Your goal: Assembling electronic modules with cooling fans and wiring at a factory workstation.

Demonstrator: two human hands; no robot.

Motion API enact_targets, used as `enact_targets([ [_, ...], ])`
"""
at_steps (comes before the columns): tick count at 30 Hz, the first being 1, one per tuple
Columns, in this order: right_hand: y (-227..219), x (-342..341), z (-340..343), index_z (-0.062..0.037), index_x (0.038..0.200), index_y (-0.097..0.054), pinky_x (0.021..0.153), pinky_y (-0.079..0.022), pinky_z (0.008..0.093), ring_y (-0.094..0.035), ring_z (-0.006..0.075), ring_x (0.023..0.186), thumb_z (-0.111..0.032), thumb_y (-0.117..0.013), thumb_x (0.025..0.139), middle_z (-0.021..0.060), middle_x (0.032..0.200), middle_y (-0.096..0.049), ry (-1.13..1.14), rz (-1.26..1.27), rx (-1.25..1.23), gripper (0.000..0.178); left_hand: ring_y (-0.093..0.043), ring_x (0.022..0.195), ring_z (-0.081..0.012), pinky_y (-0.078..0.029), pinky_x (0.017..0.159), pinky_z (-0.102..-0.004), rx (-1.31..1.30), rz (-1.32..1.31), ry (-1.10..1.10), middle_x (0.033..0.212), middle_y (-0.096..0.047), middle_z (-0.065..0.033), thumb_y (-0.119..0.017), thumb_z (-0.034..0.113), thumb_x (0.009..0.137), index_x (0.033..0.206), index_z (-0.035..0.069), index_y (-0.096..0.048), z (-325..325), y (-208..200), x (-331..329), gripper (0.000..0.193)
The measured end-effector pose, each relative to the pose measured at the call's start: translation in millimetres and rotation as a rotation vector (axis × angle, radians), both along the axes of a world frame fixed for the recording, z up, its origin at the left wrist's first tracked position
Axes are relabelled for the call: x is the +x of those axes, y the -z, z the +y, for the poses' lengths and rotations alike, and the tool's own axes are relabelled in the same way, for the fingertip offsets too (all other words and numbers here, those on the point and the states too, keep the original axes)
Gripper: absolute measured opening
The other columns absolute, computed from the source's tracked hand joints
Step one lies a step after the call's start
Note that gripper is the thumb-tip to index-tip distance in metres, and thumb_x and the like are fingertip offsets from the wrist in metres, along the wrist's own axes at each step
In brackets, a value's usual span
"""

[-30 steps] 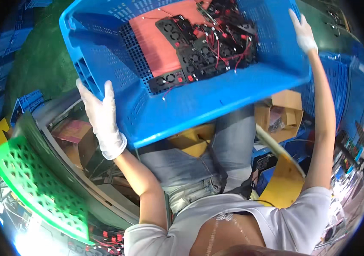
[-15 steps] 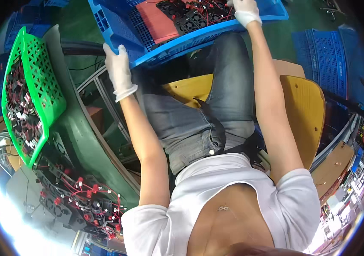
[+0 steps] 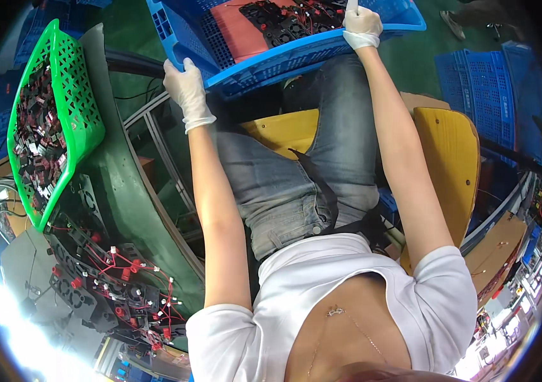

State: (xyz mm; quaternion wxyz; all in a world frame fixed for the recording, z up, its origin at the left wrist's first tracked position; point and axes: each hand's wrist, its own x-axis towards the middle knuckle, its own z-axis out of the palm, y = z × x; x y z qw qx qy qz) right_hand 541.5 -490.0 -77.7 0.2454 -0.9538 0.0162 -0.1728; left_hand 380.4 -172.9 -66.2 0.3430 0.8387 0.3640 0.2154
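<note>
Crate, blue, is being held beyond the thighs | left hand: fingers are grasping its near-left corner | right hand: fingers are grasping its near rim | black fans are lying inside

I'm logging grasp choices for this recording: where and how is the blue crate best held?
Probably the near rim of the blue crate, toward its left and right ends, where the left hand and right hand sit, from the person's side. The crate is wide, and its rim stands above the black fans inside; its far side is out of view.
</note>
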Motion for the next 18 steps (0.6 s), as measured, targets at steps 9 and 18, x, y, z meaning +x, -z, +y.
enact_targets([
  [9, -20, 18, 25, 0.0006, 0.061, -0.063, 0.066, -0.045, 0.0478, -0.060, 0.0401, 0.067, -0.040, -0.038, 0.094, 0.0225, 0.065, -0.059, 0.083, -0.130, 0.061, 0.058, -0.064, 0.081, -0.0387, -0.049, 0.075, -0.0422, 0.003, -0.064, 0.030, 0.086, -0.065, -0.0247, -0.061, 0.019, 0.081, 0.096, -0.007, -0.057, 9, 9, 24, 0.030],
  [18, -13, 64, 48, -0.0036, 0.067, -0.064, 0.067, -0.048, 0.0452, -0.063, 0.0353, 0.071, -0.032, -0.032, 0.096, 0.0174, 0.068, -0.063, -0.039, -0.135, -0.212, 0.052, -0.064, 0.081, -0.0410, -0.050, 0.075, -0.0439, 0.027, -0.095, 0.027, 0.083, -0.065, -0.0252, -0.062, 0.018, 0.079, 0.089, -0.004, -0.059, 32, 4, 58, 0.024],
])
